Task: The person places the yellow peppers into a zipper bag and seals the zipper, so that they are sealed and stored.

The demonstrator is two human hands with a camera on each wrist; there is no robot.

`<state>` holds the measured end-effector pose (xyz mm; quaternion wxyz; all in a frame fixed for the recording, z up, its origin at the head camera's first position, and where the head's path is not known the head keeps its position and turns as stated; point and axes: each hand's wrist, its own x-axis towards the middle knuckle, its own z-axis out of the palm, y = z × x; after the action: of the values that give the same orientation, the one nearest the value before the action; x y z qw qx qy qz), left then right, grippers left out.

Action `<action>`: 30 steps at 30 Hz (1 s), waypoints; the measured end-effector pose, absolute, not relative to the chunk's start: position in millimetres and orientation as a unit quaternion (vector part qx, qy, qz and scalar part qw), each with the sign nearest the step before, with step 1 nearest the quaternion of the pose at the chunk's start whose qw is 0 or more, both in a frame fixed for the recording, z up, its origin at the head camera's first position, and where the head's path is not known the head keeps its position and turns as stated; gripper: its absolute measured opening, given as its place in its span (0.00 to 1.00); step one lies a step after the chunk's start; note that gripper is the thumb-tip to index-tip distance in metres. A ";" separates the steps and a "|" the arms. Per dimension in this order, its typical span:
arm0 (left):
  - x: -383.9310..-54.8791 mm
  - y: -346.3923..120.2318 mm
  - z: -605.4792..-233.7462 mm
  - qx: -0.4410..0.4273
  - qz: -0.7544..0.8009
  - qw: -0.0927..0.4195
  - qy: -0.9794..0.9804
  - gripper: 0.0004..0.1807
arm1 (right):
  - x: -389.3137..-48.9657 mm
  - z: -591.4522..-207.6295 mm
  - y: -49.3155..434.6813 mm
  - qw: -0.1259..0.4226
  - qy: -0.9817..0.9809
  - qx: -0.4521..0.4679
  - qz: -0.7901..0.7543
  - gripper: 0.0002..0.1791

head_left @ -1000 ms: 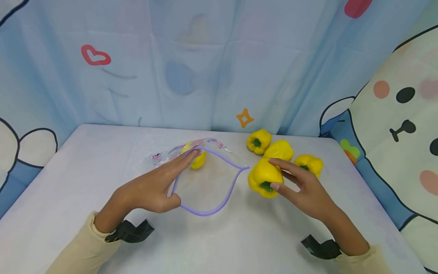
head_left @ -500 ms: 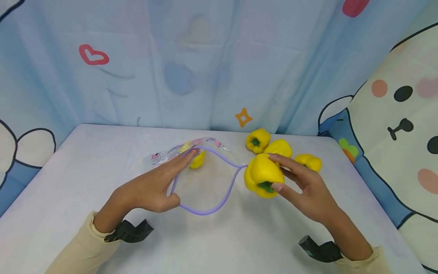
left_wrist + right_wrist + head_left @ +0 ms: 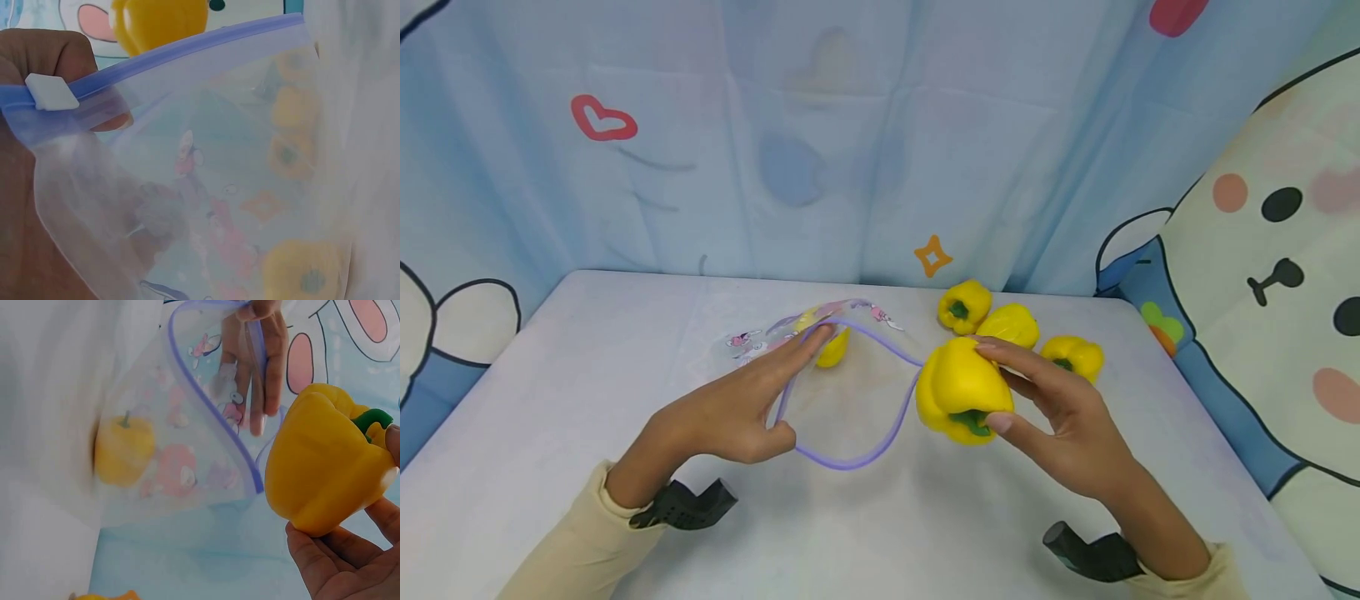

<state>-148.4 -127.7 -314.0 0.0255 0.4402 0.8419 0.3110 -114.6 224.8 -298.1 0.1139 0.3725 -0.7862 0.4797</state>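
Note:
My left hand (image 3: 730, 412) holds a clear zip bag (image 3: 868, 460) by its left side, the purple-edged mouth spread wide between thumb and fingers. Pink cartoon prints cover the bag, and a white slider (image 3: 52, 92) sits on the zip beside the hand. Inside lies one yellow bell pepper (image 3: 125, 451). Between thumb and fingertips, my right hand (image 3: 1067, 425) grips another yellow bell pepper (image 3: 958, 383) by its sides, its green stem turned toward me. In the head view this pepper overlaps the right corner of the bag's mouth.
Three more yellow bell peppers stand at the back right: a rear pepper (image 3: 965, 307), a middle pepper (image 3: 1011, 325) and a right pepper (image 3: 1075, 357). A white cloth covers the table (image 3: 625, 333). Behind it hangs a blue printed curtain (image 3: 700, 167).
My right hand has moved left with its pepper, from just right of the bag to overlapping its right corner. The left hand and bag stay nearly still.

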 end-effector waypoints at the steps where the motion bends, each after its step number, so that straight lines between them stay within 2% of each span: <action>1: -148.6 -127.5 -314.1 0.440 0.311 0.026 0.842 0.54 | -114.8 -298.0 223.0 0.113 -0.780 0.379 0.485 0.34; 18: -150.1 -123.0 -317.2 0.438 0.324 0.029 0.838 0.54 | -117.9 -300.7 183.5 0.073 -0.761 0.435 0.476 0.36; 30: -149.6 -120.1 -318.4 0.448 0.333 0.035 0.829 0.54 | -126.0 -313.0 162.8 0.044 -0.791 0.433 0.430 0.34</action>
<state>-149.6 -120.1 -318.4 0.0352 0.4483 0.8290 0.3325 -126.0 162.8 -313.0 0.0443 0.4329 -0.7910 0.4300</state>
